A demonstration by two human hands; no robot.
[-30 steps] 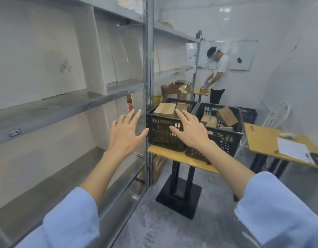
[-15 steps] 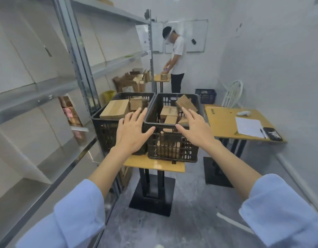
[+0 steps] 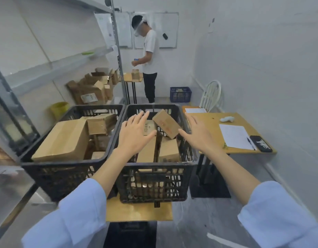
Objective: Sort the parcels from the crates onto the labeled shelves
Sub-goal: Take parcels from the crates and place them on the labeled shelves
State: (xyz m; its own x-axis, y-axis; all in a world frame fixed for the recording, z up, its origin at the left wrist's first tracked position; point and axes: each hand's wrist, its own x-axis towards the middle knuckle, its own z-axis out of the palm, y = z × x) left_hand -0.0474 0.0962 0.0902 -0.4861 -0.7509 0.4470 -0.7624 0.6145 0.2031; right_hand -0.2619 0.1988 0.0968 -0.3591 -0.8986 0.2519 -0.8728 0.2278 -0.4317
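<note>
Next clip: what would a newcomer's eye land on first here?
The left hand and right hand hover open over the packed right crate, a tilted parcel between them. The left crate beside it holds a large box. Another person stands at the back.

no wording can be read here. a parcel [image 3: 149, 128] in the right crate [image 3: 163, 176] carries dark printed characters, and the tilted parcel [image 3: 165, 125] just beside it bears faint red print, both too blurred to make out. a white label [image 3: 88, 98] sits on a carton [image 3: 98, 90] on the floor, a sheet of paper [image 3: 235, 136] lies on the side table [image 3: 208, 120], and a dark phone [image 3: 261, 143] beside it shows a white graphic, all illegible.
</note>
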